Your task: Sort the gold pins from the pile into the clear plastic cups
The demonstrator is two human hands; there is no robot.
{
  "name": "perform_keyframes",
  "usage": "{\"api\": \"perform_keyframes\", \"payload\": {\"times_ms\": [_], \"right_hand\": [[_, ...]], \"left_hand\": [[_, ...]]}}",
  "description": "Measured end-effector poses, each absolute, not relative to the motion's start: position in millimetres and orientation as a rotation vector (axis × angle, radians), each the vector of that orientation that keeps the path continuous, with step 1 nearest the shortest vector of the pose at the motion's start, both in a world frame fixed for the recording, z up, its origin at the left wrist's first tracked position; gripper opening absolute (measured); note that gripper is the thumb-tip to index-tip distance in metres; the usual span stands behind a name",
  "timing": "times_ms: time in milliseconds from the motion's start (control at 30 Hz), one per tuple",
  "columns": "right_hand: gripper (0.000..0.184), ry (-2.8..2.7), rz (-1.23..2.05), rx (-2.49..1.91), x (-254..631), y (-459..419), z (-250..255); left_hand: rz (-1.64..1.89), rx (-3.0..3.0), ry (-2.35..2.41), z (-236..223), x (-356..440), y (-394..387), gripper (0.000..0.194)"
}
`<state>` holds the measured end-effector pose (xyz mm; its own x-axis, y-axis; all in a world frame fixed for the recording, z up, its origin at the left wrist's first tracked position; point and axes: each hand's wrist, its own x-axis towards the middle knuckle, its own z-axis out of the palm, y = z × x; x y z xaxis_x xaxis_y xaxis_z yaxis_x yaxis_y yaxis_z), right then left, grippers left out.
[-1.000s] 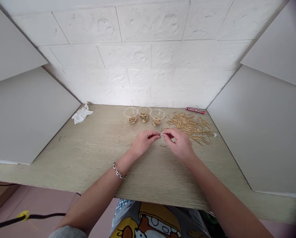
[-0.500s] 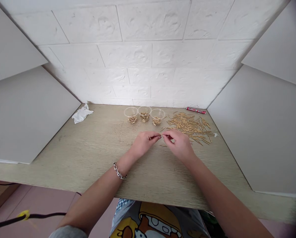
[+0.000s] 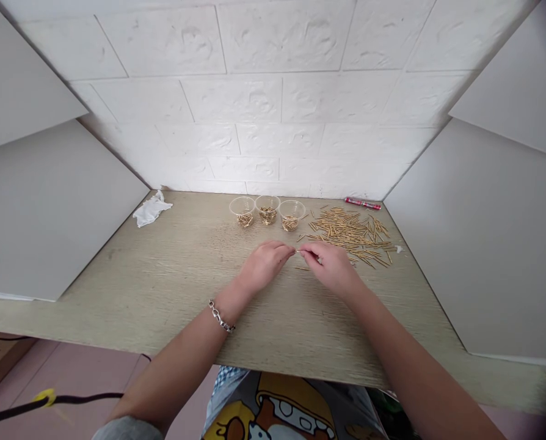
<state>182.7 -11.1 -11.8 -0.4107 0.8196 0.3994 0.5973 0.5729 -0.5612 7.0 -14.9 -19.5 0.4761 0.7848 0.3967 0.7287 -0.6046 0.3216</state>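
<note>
My left hand point(image 3: 264, 264) and my right hand point(image 3: 331, 266) meet over the middle of the table, fingertips almost touching. Both are pinched closed. A thin gold-coloured rod point(image 3: 297, 250) shows as a short bit between them, with its ends hidden by the fingers. Just beyond my right hand lies a spread heap of similar gold-coloured rods point(image 3: 341, 226). Behind the hands stand three clear plastic cups: a left cup point(image 3: 242, 206), a middle cup point(image 3: 267, 205) and a right cup point(image 3: 292, 209). Each contains small gold-coloured pieces.
A red wrapped roll point(image 3: 363, 203) lies at the back right by the wall. Crumpled white tissue point(image 3: 151, 209) rests at the back left. Fine specks are scattered left of the cups. Grey panels point(image 3: 48, 214) flank the wooden table point(image 3: 172, 305) on both sides.
The fingers of my left hand have turned slightly and closed more over the rod's end. My right hand has hardly moved. The cups and heap stay put.
</note>
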Motion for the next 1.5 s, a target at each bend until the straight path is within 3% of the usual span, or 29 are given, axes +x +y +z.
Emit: {"api": "perform_keyframes", "payload": {"times_ms": [400,700,933,1200,1500], "right_hand": [[0.022,-2.188,0.292,-1.166,175,-15,-16],[0.016,-2.023,0.601,-1.231,177,-10,-13],[0.020,-2.095,0.374,-1.166,173,-13,-17],[0.017,-1.992,0.670,-1.238,177,-8,-12],[0.017,-2.005,0.584,-1.202,171,-10,-15]], "left_hand": [[0.618,2.666,1.447,-17,8,-18,0.025],[0.660,2.578,1.396,-15,8,-17,0.026],[0.655,2.555,1.429,-16,8,-16,0.028],[0.674,2.586,1.381,-16,7,-16,0.027],[0.623,2.664,1.408,-17,6,-16,0.027]]}}
